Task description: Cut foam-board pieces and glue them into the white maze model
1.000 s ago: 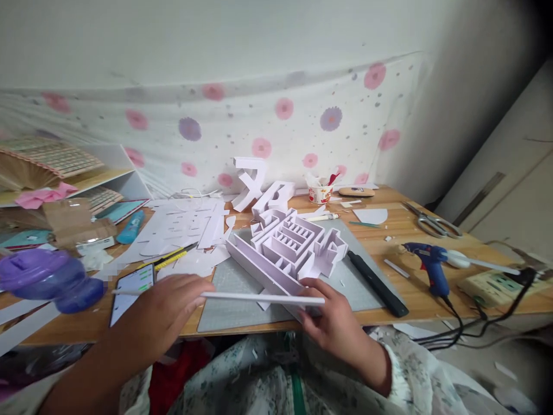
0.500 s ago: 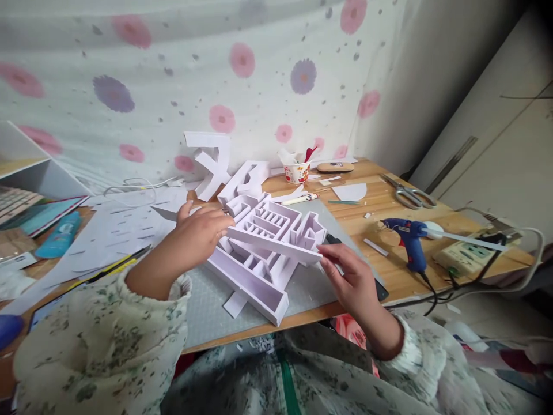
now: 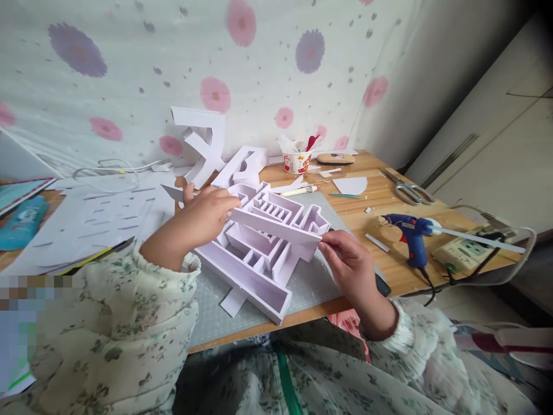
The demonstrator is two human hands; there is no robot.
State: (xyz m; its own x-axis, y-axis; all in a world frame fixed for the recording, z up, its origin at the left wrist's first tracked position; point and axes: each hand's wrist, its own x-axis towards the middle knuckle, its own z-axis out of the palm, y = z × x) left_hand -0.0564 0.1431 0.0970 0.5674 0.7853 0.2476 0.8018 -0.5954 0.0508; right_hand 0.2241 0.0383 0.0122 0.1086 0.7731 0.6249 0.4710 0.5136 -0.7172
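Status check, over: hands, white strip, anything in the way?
Both hands gripping white strip. Strip held above foam model. Glue gun off to the right.

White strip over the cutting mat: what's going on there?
The left hand and right hand hold a long white strip near its two ends, slantwise above a white walled structure on the gray cutting mat. Whether the strip touches the structure, I can't tell. The blue glue gun lies to the right, a white stick in its back.
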